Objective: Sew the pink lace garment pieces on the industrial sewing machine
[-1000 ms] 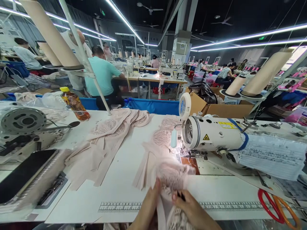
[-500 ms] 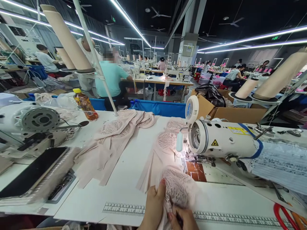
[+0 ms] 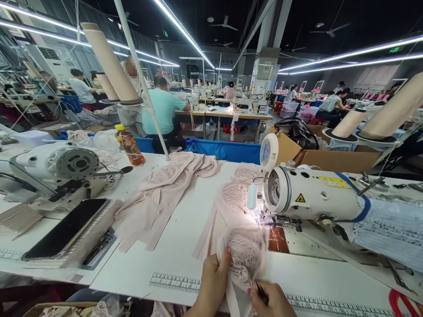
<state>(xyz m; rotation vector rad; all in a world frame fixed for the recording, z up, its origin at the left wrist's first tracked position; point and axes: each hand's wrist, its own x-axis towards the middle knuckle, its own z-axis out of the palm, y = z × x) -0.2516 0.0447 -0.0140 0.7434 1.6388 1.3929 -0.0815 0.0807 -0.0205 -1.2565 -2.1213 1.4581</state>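
- I see the left hand (image 3: 213, 277) closed on the lace piece (image 3: 245, 248).
- The right hand (image 3: 272, 299) grips a small dark tool (image 3: 262, 292) beside its lower edge.
- The piece is over the worktop (image 3: 176, 240), near the sewing machine (image 3: 312, 193).

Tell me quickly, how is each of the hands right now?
Left hand: closed, holding a lace bra cup.
Right hand: closed around a small dark tool, exact kind unclear.

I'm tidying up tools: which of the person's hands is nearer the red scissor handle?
Right. The right hand is left of the red scissor handle; the left hand is farther left, on the lace fabric.
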